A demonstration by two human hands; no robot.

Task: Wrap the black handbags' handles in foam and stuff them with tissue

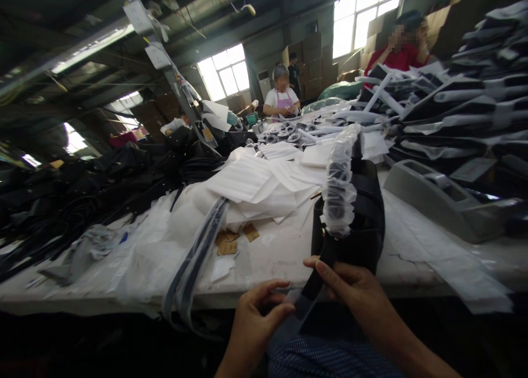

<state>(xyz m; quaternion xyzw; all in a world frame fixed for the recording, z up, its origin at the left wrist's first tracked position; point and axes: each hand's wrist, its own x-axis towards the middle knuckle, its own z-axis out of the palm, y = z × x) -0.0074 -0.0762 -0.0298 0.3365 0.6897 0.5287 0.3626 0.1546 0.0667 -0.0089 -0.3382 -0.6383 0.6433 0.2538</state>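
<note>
A black bag (367, 218) stands at the table's front edge, its raised handle (339, 185) wrapped in crinkled white, see-through material. From its near side a black strap (314, 283) runs down toward me. My right hand (352, 281) is closed around the strap close to the bag, thumb on top. Lower down, my left hand (264, 312) pinches a translucent plastic sleeve (304, 305) that covers the strap's lower part. Where the strap ends is hidden below the table edge.
White foam sheets (243, 177) lie piled behind the bag. Plastic-covered straps (200, 251) hang over the front edge, near brown tags (227, 245). On the right are a grey tape dispenser (437, 196) and tall stacks of wrapped black pieces (474, 108). Other people work farther back.
</note>
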